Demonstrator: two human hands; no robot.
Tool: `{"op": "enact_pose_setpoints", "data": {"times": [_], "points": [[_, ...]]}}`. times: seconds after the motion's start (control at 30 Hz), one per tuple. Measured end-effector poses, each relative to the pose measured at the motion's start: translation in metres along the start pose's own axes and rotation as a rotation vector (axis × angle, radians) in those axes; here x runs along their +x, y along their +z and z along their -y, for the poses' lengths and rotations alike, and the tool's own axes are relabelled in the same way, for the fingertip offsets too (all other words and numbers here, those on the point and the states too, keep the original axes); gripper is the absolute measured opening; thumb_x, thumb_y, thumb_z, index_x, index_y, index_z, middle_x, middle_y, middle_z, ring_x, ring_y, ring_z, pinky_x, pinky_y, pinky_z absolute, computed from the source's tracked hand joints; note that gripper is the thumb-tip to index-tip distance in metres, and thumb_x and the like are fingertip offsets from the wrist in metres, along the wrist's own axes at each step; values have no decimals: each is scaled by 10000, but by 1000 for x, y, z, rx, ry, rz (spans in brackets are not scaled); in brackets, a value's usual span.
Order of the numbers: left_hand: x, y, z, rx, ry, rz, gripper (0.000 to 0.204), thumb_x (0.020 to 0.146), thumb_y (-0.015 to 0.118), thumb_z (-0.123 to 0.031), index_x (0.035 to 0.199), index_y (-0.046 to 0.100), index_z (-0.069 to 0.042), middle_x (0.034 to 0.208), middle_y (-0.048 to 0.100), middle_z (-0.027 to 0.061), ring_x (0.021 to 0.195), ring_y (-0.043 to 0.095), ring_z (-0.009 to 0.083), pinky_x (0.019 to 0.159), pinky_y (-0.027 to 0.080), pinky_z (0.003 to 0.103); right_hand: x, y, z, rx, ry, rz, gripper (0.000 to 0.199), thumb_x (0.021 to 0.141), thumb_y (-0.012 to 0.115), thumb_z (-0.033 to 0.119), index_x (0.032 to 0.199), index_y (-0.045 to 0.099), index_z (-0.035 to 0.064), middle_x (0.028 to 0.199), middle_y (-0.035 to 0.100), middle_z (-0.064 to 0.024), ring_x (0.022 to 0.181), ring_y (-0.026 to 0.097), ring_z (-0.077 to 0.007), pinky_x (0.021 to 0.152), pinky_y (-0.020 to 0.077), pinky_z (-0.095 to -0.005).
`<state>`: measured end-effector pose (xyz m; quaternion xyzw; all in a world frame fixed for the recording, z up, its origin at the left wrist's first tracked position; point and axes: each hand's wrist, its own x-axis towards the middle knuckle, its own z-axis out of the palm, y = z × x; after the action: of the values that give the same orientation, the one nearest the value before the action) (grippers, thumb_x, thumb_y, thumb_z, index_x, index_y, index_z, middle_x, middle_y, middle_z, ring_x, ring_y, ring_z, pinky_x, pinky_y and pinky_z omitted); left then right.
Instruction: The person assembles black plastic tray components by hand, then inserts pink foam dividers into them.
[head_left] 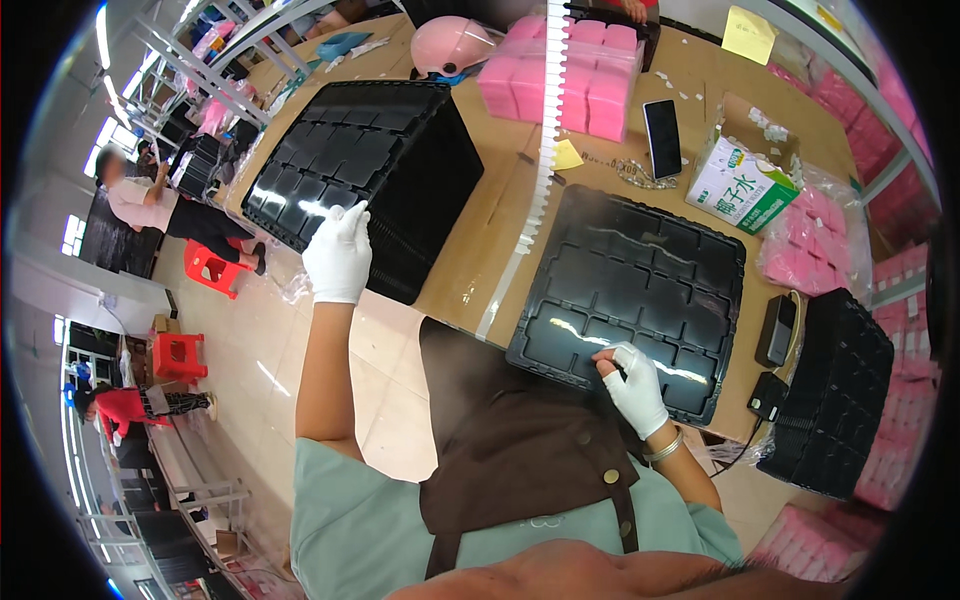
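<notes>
My left hand [338, 252] grips the near edge of the tray stack [365, 180]. My right hand [634, 385] pinches the near rim of the single black tray [640, 280].

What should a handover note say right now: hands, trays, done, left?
Left hand: gloved, fingers on the near edge of the tall stack of black trays, not clearly gripping.
Right hand: gloved, fingers pinching the near edge of the single black tray lying flat on the cardboard-covered table.
Done: one tray laid out, its pockets empty.
Left: pink blocks sit at the far side, none in the tray.
</notes>
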<state>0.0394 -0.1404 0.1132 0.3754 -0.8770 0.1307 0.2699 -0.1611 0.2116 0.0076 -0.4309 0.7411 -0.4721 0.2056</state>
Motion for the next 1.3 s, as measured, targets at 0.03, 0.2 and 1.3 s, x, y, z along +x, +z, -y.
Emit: {"op": "enact_pose_setpoints", "data": {"times": [0.03, 0.2, 1.3], "points": [[-1, 2, 3, 4, 1, 26, 165, 911, 572, -217, 1017, 669, -136, 852, 594, 67, 725, 624, 281, 618, 505, 379, 1, -1, -1, -4, 3, 3, 100, 826, 646, 110, 889, 661, 33, 875, 653, -130, 818, 624, -313, 729, 487, -360], [-2, -1, 2, 7, -10, 59, 177, 910, 565, -201, 1041, 668, -140, 889, 604, 60, 749, 624, 274, 635, 505, 379, 2, -6, -10, -17, 31, -13, 107, 829, 646, 110, 889, 660, 22, 868, 649, -131, 810, 625, -301, 727, 488, -351], [-34, 73, -141, -1617, -819, 472, 182, 903, 662, -187, 970, 618, -23, 857, 664, 26, 585, 488, 12, 484, 344, 174, 131, 98, 21, 728, 303, -90, 151, 848, 690, 113, 956, 642, 18, 835, 642, 10, 752, 557, -56, 685, 448, -209]]}}
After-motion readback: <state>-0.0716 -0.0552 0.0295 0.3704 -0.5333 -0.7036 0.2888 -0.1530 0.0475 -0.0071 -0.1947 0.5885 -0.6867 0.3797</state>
